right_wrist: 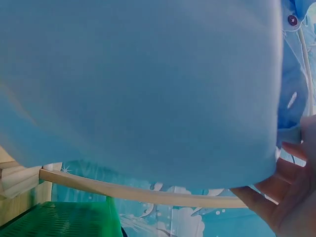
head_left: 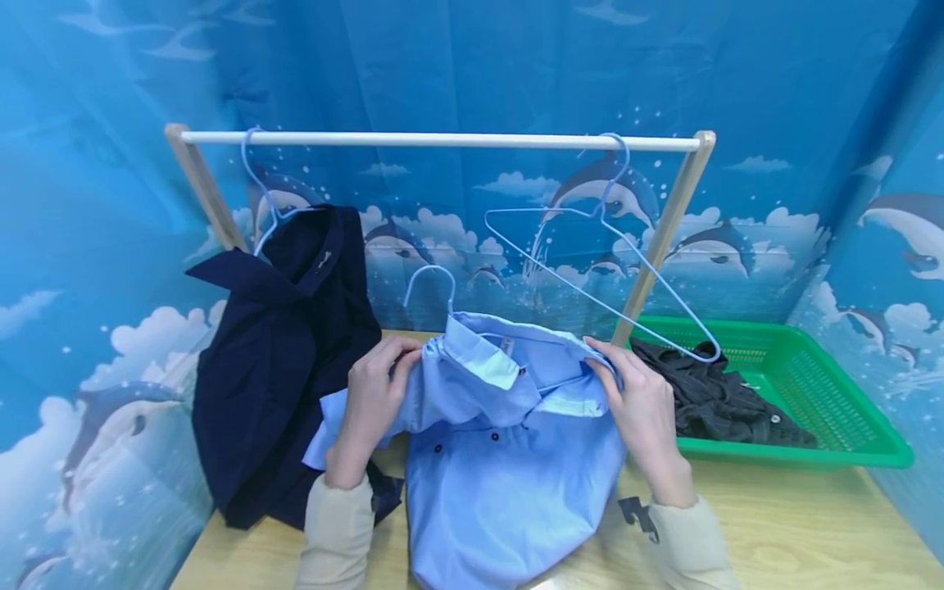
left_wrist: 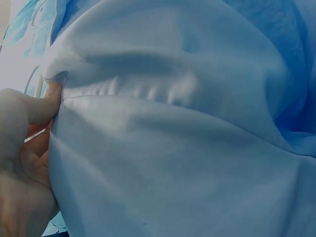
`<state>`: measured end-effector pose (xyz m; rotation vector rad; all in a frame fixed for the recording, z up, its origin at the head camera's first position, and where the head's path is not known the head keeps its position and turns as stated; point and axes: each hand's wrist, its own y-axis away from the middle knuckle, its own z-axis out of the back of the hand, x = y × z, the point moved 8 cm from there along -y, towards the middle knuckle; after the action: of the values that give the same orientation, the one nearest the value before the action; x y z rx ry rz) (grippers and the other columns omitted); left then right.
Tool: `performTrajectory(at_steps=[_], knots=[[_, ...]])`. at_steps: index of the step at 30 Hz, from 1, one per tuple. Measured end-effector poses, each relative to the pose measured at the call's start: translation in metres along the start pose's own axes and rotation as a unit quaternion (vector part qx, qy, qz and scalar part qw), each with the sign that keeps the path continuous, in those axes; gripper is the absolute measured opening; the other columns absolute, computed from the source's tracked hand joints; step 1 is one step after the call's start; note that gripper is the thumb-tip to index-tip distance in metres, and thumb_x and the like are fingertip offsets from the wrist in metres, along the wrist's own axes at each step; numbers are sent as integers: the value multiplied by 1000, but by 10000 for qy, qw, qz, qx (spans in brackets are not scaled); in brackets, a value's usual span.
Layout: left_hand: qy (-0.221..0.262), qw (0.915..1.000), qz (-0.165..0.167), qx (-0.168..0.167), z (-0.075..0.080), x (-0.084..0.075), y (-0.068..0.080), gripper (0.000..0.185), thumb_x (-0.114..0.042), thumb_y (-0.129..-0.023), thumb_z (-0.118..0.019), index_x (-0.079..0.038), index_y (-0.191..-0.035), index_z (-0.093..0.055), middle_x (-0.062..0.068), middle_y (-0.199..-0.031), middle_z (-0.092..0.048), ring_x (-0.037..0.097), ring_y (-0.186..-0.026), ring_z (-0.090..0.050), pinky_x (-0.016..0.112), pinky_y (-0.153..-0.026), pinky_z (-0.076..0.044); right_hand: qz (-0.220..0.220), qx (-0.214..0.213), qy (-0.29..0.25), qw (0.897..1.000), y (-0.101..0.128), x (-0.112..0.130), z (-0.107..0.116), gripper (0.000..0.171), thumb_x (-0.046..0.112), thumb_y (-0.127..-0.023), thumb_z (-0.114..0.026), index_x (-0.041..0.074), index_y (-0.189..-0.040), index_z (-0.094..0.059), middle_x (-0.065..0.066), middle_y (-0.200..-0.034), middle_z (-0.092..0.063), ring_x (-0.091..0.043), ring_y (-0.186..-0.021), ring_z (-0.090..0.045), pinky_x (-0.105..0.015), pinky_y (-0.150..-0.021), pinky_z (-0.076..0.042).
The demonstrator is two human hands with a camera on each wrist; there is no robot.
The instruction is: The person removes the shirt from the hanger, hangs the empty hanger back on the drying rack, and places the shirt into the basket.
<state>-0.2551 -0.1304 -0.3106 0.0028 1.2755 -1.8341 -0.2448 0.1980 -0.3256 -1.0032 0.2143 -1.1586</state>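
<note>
Both hands, left hand (head_left: 372,393) and right hand (head_left: 640,403), pinch shoulders of light blue shirt (head_left: 509,459) over the table (head_left: 796,533) on its hanger (head_left: 431,283); uneven tugging could slip 1 shoulder off.

The shirt (head_left: 509,434) is light blue with small dark buttons. The jacket (head_left: 280,360) is dark navy. The hangers (head_left: 597,254) are pale blue. The basket (head_left: 833,410) is bright green, and the clothes (head_left: 723,401) in it are dark grey. The rail (head_left: 442,140) is white. The counter (head_left: 796,533) is light wood. The curtain (head_left: 472,65) is blue with dolphins and white clouds. The sleeves (head_left: 335,533) are beige.
</note>
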Motion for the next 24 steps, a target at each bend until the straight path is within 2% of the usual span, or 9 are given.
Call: performTrajectory(at_steps=[3, 6, 9, 10, 13, 16, 19, 24], knots=[[44, 10000, -35, 43, 0, -2, -1, 6, -5, -97, -68, -5, -95, -73, 6, -90, -71, 22, -84, -70, 39, -71, -56, -67, -20, 40, 10000, -1, -2, 2, 29, 14, -96, -70, 21, -124, -74, -9, -110, -76, -16, -51, -57, -31, -45, -35], [70, 9999, -64, 75, 1, -1, 0, 6, -5, -97, -68, -6, -95, -73, 6, -89, -71, 21, -83, -70, 38, -70, -56, -137, -22, 141, 9998, -1, -3, 4, 27, 14, -98, -68, 22, -123, -75, -8, -109, -77, -8, -43, -38, -28, -44, -27], [102, 9998, -116, 87, 1, 0, 0, 6, -5, -97, -67, -6, -95, -73, 5, -91, -71, 20, -84, -70, 38, -71, -57, 3, -198, 304, 9993, -1, -2, 7, 26, 14, -95, -72, 22, -120, -76, -7, -105, -77, -10, -42, -43, -29, -41, -28], [123, 9998, -140, 77, 2, 0, 0, 6, -5, -97, -68, -6, -95, -73, 5, -91, -71, 20, -84, -70, 38, -71, -57, 76, -286, 354, 9989, -1, -1, 8, 26, 14, -94, -74, 22, -118, -77, -7, -104, -77, -14, -45, -50, -30, -41, -31], [191, 9995, -235, 85, 4, 0, 0, 6, -4, -97, -67, -6, -96, -73, 5, -93, -71, 19, -85, -69, 38, -72, -57, 328, -615, 484, 9964, 0, 1, 15, 24, 15, -89, -79, 20, -112, -79, -5, -99, -77, -24, -64, -68, -37, -45, -42], [231, 9992, -293, 144, 5, 1, 0, 7, -4, -97, -67, -7, -97, -73, 5, -94, -71, 18, -86, -69, 36, -73, -56, 492, -893, 495, 9936, 0, 3, 21, 22, 16, -87, -82, 20, -108, -80, -4, -97, -77, -27, -78, -72, -41, -52, -49], [228, 9988, -354, 232, 7, 2, 0, 7, -5, -97, -67, -8, -98, -73, 4, -95, -71, 16, -87, -69, 34, -74, -57, 578, -1218, 518, 9895, 0, 3, 28, 22, 15, -85, -83, 21, -106, -81, -3, -94, -78, -27, -75, -73, -39, -51, -47], [480, 9975, -451, 248, 13, 3, 0, 8, -1, -94, -68, -6, -97, -73, 5, -93, -71, 16, -84, -67, 23, -76, -54, 480, -1597, 464, 9849, -1, 0, 40, 23, 14, -84, -84, 23, -105, -83, -3, -90, -79, -29, -60, -69, -29, -42, -32]])
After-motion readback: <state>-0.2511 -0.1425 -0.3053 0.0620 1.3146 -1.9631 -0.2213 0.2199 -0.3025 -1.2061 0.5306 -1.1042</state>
